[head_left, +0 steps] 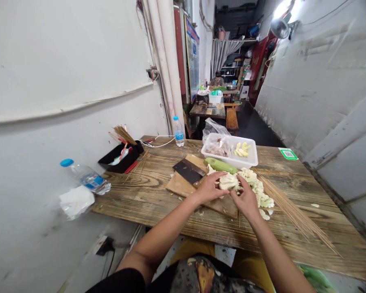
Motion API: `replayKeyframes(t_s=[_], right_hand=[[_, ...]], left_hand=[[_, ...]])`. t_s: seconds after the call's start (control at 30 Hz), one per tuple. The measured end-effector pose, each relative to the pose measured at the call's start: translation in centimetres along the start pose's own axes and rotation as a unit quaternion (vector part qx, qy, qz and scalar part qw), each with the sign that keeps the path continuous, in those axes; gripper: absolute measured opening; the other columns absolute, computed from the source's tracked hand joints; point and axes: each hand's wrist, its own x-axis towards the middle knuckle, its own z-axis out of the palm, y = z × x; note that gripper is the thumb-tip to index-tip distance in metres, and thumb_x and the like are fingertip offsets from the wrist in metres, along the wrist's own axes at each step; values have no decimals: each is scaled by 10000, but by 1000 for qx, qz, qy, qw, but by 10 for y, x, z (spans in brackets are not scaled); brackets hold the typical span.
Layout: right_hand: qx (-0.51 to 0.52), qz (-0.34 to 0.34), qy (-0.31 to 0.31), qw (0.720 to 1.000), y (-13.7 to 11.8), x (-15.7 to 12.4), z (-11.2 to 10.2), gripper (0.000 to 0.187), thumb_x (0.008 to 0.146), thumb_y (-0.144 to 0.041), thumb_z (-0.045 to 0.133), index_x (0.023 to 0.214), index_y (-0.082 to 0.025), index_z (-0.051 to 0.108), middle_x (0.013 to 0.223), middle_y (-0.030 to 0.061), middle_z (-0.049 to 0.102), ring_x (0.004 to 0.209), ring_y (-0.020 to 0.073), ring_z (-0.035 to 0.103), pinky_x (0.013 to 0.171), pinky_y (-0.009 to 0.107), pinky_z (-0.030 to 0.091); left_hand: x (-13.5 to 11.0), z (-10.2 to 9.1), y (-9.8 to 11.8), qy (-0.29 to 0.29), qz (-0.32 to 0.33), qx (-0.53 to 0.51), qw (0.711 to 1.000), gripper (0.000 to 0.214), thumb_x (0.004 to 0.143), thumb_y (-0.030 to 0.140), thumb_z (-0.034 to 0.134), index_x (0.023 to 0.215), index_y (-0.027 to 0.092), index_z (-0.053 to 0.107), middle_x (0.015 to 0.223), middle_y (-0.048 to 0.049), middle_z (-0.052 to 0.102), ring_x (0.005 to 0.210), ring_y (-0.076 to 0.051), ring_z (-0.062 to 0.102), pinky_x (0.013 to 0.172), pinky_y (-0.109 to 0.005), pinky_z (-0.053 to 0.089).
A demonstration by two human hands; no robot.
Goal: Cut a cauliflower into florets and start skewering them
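Observation:
Between my left hand [210, 188] and my right hand [245, 198] is a pale piece of cauliflower [228, 181], gripped from both sides above the wooden cutting board [179, 185]. The fingers of both hands curl round it. A cleaver [189, 171] with a dark, broad blade lies flat on the board, left of my left hand. Just beyond my hands rests a green squash-like vegetable [221, 165]. More cauliflower florets [256, 185] are heaped to the right of my right hand.
Long bamboo skewers [293, 207] lie fanned on the right. Behind the board stands a white plastic tub [244, 158] with a bagged food and yellow pieces. A black box [118, 156] and water bottles [179, 132] are leftward. A person [217, 79] sits at a far table.

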Motion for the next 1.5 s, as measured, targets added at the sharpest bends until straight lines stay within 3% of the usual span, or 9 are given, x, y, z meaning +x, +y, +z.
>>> replayKeyframes(t_s=[0.13,0.23,0.53,0.7,0.83,1.03,1.23,1.37,1.5], right_hand=[[-134,-76,-10,988,-6,-5,9,478,771,-242,488,1224,-103,546,1115,160,601,1037,284,564,914,444,478],[-181,-81,-44,979,-7,-5,17,477,772,-164,438,1234,-83,526,1070,161,616,987,273,578,872,413,495],[-165,-143,-57,974,7,6,20,436,742,-99,435,1152,-79,581,1042,150,615,980,254,533,879,371,463],[-160,-162,-96,969,13,14,5,362,755,-95,432,1033,-142,660,876,102,615,892,241,522,830,351,452],[-147,-88,-74,982,26,23,-1,411,757,-122,440,1123,-96,624,996,152,644,971,267,551,906,409,433],[-101,-32,-76,991,33,30,6,365,839,-278,455,1120,-131,635,990,112,698,877,223,646,808,353,507],[-31,-155,-120,980,-2,31,5,532,789,-317,556,1293,-150,519,1305,125,562,1227,260,477,1046,444,364],[-32,-146,-160,976,-14,32,6,461,736,-212,546,1183,-105,585,1164,146,628,1094,259,553,986,424,407],[-59,-128,-171,975,-17,30,8,348,774,-231,528,1088,-102,604,1046,122,641,984,217,575,888,334,447]], left_hand=[[-9,6,-9,55,19,96,994,439,674,137,671,1109,160,615,1184,-114,597,1151,-240,532,1021,-413,429],[-12,9,-14,36,20,127,991,399,675,118,655,1070,167,633,1218,-120,577,1228,-258,474,1049,-445,398],[-2,1,-21,-2,-14,106,994,332,631,114,662,956,172,694,1052,-75,657,1017,-220,605,929,-363,474],[3,-10,-24,-29,-44,92,994,370,608,90,671,964,169,730,1149,-93,653,1062,-222,603,938,-317,457],[8,-22,-25,41,-140,19,989,367,656,137,654,1015,157,724,1018,-72,707,896,-183,645,817,-271,487],[8,-31,-29,75,-306,-198,928,420,692,134,610,1105,101,677,700,-25,681,537,-75,549,573,-192,441],[3,-28,-24,63,-222,-69,971,388,677,148,636,1058,128,709,750,-27,712,596,-103,583,599,-201,443],[6,-29,-14,36,-155,-40,986,352,662,103,633,1001,123,727,1071,-87,704,954,-186,650,871,-254,469],[7,-30,-9,32,-159,-3,987,341,662,96,630,986,127,732,1048,-88,713,980,-207,655,897,-278,471]])
